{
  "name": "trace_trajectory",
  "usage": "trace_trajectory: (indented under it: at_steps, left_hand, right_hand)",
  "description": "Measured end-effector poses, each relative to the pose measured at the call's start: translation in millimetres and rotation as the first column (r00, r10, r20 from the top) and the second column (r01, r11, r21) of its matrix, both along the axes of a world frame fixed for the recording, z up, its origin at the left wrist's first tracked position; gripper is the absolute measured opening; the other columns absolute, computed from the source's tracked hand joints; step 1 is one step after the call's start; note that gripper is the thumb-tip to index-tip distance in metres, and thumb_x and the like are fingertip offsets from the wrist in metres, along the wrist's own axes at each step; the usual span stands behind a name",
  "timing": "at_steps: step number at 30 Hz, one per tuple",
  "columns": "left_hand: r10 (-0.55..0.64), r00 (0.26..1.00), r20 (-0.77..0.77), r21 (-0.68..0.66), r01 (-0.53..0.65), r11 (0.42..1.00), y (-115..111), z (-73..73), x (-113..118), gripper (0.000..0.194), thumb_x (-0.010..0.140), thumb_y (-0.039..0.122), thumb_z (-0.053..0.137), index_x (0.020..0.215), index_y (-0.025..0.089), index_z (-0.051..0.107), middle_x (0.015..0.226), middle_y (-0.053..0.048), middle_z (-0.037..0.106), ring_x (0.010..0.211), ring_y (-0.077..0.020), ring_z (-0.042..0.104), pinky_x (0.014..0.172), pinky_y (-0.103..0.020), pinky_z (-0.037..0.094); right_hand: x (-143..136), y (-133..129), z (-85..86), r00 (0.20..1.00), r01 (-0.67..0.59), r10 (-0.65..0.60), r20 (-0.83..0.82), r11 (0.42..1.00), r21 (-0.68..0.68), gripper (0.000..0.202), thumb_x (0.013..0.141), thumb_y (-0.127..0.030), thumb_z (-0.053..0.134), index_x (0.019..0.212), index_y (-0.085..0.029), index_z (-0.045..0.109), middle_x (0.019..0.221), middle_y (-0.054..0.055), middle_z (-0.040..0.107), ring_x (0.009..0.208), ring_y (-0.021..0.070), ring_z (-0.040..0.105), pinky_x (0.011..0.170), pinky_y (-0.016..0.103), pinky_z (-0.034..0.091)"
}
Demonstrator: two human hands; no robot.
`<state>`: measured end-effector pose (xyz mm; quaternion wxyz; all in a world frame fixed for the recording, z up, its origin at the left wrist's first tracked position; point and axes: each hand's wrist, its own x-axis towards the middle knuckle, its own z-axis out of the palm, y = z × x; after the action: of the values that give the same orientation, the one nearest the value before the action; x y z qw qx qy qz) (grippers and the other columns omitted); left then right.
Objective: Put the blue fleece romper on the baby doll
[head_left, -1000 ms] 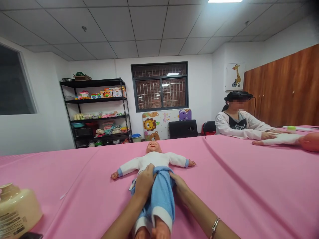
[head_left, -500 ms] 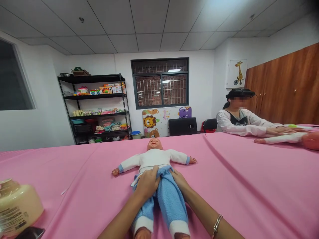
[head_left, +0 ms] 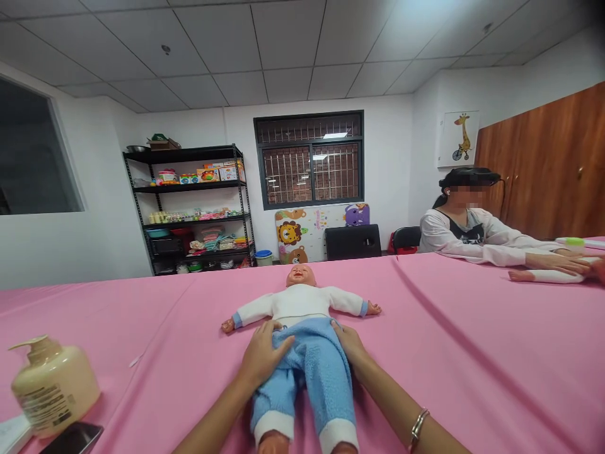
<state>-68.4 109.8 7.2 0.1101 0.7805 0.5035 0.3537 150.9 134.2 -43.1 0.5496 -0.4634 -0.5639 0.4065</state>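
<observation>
A baby doll (head_left: 301,301) in a white long-sleeved top lies face up, arms spread, feet toward me. It wears fuzzy blue pants (head_left: 314,353) with white cuffs, and the waistband sits at the hem of the top. At the waistband's left side is my left hand (head_left: 265,354), closed on the cloth with its thumb across the front; some fingers are partly hidden. My right hand (head_left: 348,343) holds the waistband on the opposite side, its fingertips at the edge and the rest tucked beside the doll's hip. A silver bracelet circles my right wrist.
A pump bottle (head_left: 59,384) and a dark phone-like object (head_left: 75,438) stand at the near left of the pink-covered table (head_left: 454,378). Across at the right, a person (head_left: 467,227) in a headset has their hands on another doll (head_left: 553,276). Shelves (head_left: 189,186) stand behind.
My left hand has shifted from the front of the pants out to the left side. The waistband, bunched up before, now lies flatter across the doll's waist. My view has turned slightly left.
</observation>
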Motion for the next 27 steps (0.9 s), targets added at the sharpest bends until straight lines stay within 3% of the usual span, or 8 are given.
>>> trace_trajectory:
  at_steps: [6, 11, 14, 17, 20, 22, 24, 27]
  left_hand:
    - [-0.252, 0.903, 0.348, -0.232, 0.344, 0.910, 0.9, -4.7, -29.8, 0.054, 0.069, 0.044, 0.064, 0.116, 0.020, 0.052, 0.117, -0.005, 0.057, 0.108, -0.0271, 0.051, 0.092, -0.030, 0.043]
    - [-0.263, 0.903, 0.341, -0.222, 0.349, 0.910, -4.3, 4.7, -17.0, 0.041, 0.081, 0.045, 0.050, 0.108, 0.015, 0.057, 0.107, -0.005, 0.061, 0.099, -0.0222, 0.055, 0.090, -0.034, 0.043]
    - [-0.202, 0.933, 0.298, -0.174, 0.261, 0.949, -3.3, 4.5, -12.4, 0.041, 0.082, 0.048, 0.046, 0.101, 0.014, 0.058, 0.097, -0.005, 0.063, 0.093, -0.0213, 0.055, 0.085, -0.033, 0.044]
    - [-0.164, 0.941, 0.295, -0.147, 0.214, 0.966, 1.0, -0.7, -12.0, 0.038, 0.082, 0.049, 0.046, 0.095, 0.014, 0.058, 0.092, -0.004, 0.063, 0.090, -0.0206, 0.055, 0.083, -0.031, 0.043]
    - [-0.131, 0.934, 0.331, -0.174, 0.197, 0.965, 4.4, -4.7, -13.8, 0.040, 0.081, 0.051, 0.047, 0.093, 0.014, 0.056, 0.093, -0.005, 0.062, 0.091, -0.0209, 0.055, 0.084, -0.032, 0.043]
    - [-0.070, 0.916, 0.395, -0.220, 0.168, 0.961, 4.1, -3.8, -17.6, 0.045, 0.076, 0.054, 0.051, 0.098, 0.014, 0.053, 0.100, -0.007, 0.061, 0.096, -0.0227, 0.055, 0.087, -0.034, 0.042]
    - [-0.066, 0.867, 0.493, -0.281, 0.231, 0.931, 1.9, -0.4, -24.4, 0.052, 0.072, 0.053, 0.057, 0.107, 0.015, 0.048, 0.111, -0.009, 0.057, 0.104, -0.0236, 0.052, 0.090, -0.036, 0.040]
    - [-0.187, 0.788, 0.587, -0.364, 0.463, 0.808, -1.1, 5.1, -37.7, 0.057, 0.068, 0.042, 0.066, 0.115, 0.019, 0.042, 0.115, -0.008, 0.055, 0.108, -0.0222, 0.050, 0.092, -0.036, 0.039]
  right_hand:
    - [-0.5, 4.4, -1.5, 0.995, 0.053, -0.056, -0.085, 0.998, -0.038, 0.029, 0.066, -0.036, 0.055, 0.085, -0.015, 0.063, 0.088, 0.006, 0.066, 0.087, 0.0229, 0.057, 0.082, 0.035, 0.043]
    - [-2.2, -7.8, 14.8, 0.987, -0.112, 0.113, -0.114, 0.994, 0.014, 0.037, 0.072, -0.041, 0.053, 0.095, -0.014, 0.064, 0.100, 0.006, 0.064, 0.096, 0.0215, 0.054, 0.090, 0.034, 0.038]
    - [-4.8, -15.4, 22.0, 0.986, -0.164, 0.164, 0.023, 0.986, 0.034, 0.039, 0.072, -0.049, 0.054, 0.081, -0.013, 0.065, 0.080, 0.003, 0.063, 0.078, 0.0186, 0.053, 0.073, 0.030, 0.040]
    - [-7.2, -21.3, 26.2, 0.961, -0.249, 0.245, 0.125, 0.968, 0.015, 0.034, 0.069, -0.047, 0.058, 0.060, -0.014, 0.056, 0.059, -0.002, 0.049, 0.059, 0.0111, 0.040, 0.056, 0.025, 0.029]
    - [-7.1, -26.3, 30.6, 0.946, -0.317, 0.321, 0.051, 0.945, -0.080, 0.030, 0.066, -0.041, 0.059, 0.057, -0.015, 0.048, 0.055, -0.004, 0.041, 0.054, 0.0080, 0.032, 0.052, 0.023, 0.023]
    - [-5.4, -28.0, 33.1, 0.959, -0.281, 0.273, -0.072, 0.948, -0.149, 0.025, 0.066, -0.038, 0.057, 0.062, -0.015, 0.049, 0.056, -0.004, 0.043, 0.055, 0.0085, 0.034, 0.052, 0.023, 0.025]
    - [-2.8, -26.9, 33.0, 0.964, -0.216, 0.179, -0.199, 0.960, -0.181, 0.021, 0.063, -0.035, 0.057, 0.068, -0.016, 0.051, 0.060, -0.003, 0.046, 0.057, 0.0096, 0.039, 0.054, 0.023, 0.028]
    - [0.8, -19.6, 26.6, 0.966, -0.132, 0.091, -0.243, 0.979, -0.155, 0.020, 0.060, -0.031, 0.060, 0.070, -0.016, 0.051, 0.061, -0.003, 0.048, 0.059, 0.0106, 0.041, 0.056, 0.023, 0.032]
